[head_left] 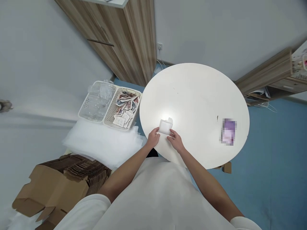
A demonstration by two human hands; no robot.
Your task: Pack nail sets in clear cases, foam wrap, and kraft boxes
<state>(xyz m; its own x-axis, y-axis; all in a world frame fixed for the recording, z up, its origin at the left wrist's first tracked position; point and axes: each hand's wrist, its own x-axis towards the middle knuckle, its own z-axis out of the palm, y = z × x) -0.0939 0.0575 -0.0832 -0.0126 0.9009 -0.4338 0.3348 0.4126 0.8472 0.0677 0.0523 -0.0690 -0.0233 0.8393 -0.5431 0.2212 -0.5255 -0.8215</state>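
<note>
Near the front-left edge of the round white table (192,95), a white packet (165,127) is touched at either side by left hand (153,138) and right hand (176,141), just beyond both equally, though whether it is pinched cannot be told

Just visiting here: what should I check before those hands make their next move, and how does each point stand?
1. Left hand at the white packet: ok, at its near left corner.
2. Right hand at the packet: ok, near its right side.
3. Packet's outline neat: not ok, a piece sticks out at the far right.
4. Packet's contents: cannot tell.
5. Purple item away from both hands: ok, across the round table; it is pixelated.
</note>
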